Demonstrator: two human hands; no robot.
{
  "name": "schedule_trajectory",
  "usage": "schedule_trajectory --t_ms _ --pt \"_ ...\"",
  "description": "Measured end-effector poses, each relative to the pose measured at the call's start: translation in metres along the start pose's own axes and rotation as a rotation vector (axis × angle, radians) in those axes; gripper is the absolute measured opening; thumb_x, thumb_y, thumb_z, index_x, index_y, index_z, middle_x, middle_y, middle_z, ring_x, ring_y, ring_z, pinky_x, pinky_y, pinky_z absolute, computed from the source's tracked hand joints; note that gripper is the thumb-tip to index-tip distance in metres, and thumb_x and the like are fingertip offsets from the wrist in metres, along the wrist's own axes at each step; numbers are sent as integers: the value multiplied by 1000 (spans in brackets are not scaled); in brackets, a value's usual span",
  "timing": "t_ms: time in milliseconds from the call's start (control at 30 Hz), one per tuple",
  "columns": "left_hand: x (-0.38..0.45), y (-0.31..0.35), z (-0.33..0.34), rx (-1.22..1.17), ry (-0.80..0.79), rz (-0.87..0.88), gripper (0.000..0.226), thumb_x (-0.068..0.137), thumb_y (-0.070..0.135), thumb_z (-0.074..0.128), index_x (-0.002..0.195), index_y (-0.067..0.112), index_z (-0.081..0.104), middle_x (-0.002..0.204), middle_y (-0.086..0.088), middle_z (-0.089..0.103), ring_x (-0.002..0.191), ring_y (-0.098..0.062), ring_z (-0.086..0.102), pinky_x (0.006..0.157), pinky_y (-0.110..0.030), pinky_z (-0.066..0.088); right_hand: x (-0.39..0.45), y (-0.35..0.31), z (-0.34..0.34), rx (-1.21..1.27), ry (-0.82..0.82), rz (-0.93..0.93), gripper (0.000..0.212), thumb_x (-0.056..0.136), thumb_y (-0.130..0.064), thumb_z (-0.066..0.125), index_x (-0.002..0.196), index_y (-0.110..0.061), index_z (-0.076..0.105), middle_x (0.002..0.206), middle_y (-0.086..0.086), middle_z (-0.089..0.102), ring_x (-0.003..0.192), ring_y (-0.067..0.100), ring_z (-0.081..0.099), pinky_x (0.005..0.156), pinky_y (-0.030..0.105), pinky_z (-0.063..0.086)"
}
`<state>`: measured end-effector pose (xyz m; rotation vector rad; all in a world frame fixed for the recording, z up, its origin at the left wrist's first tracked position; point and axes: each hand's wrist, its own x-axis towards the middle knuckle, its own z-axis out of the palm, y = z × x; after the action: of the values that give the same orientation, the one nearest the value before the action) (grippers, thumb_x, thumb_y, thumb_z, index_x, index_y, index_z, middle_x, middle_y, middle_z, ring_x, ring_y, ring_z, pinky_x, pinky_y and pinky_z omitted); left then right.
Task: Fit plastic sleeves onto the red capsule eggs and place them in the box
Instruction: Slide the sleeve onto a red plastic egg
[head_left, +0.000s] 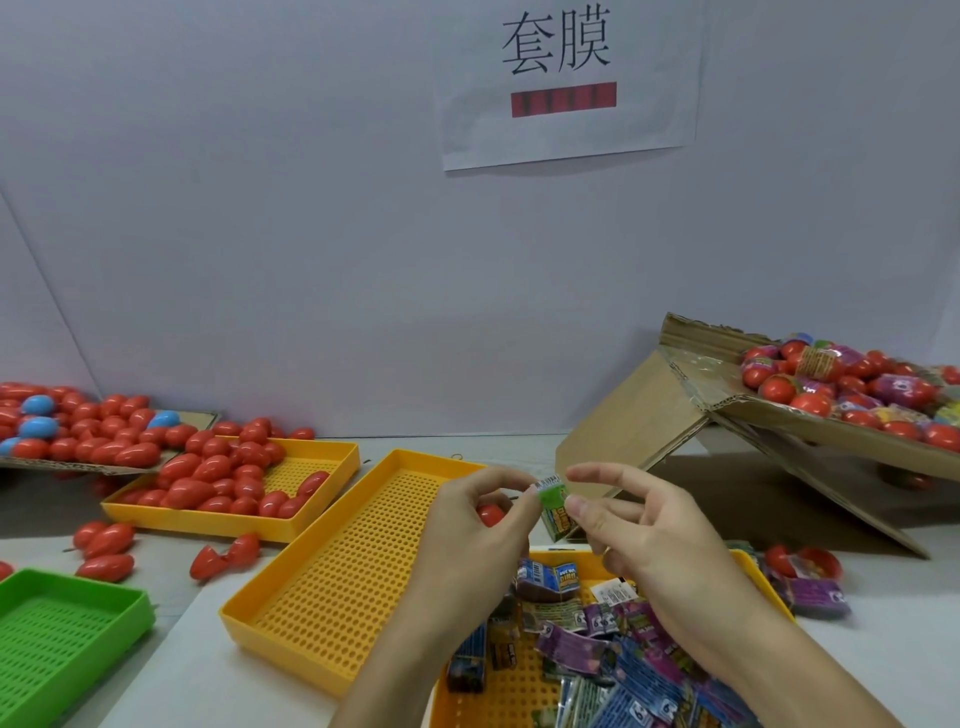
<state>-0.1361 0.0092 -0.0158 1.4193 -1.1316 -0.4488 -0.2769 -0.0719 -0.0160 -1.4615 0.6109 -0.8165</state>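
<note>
The cardboard box (810, 415) is sitting tilted at the desk's (156, 551) right edge, holding sleeved red eggs. Toward the left edge a yellow tray (332, 457) is carrying bare red capsule eggs (218, 478), more are piling on a cardboard sheet (197, 415) behind it, and a second yellow tray (332, 571) mid-desk is lying bare. At the near edge a third tray (457, 701) is holding flat printed sleeves (623, 670). The left hand (478, 525) is curling around one red egg (490, 514) while pinching the green sleeve (551, 501) with the right hand (639, 530), above the near tray. The sleeve is looking thin, light and floppy, probably best pinched at its open rim; the egg seems smooth, hard and slippery, needing a cupped hold.
</note>
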Motion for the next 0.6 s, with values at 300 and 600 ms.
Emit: schedule_trajectory --t_ms 300,600 --pt "1 -5 2 55 45 24 16 96 21 61 83 25 70 50 4 57 44 -3 48 45 -15 38 2 4 -1 54 44 61 8 81 -26 74 86 -23 80 77 8 74 68 13 63 64 30 46" --pt "1 -9 1 110 -23 -38 16 98 20 59 88 17 71 52 3 55 42 -2 43 43 -14 34 -2 -5 -1 265 -88 153 30 69 -24 74 92 -6 80 81 10 62 66 9 52 51 19 45"
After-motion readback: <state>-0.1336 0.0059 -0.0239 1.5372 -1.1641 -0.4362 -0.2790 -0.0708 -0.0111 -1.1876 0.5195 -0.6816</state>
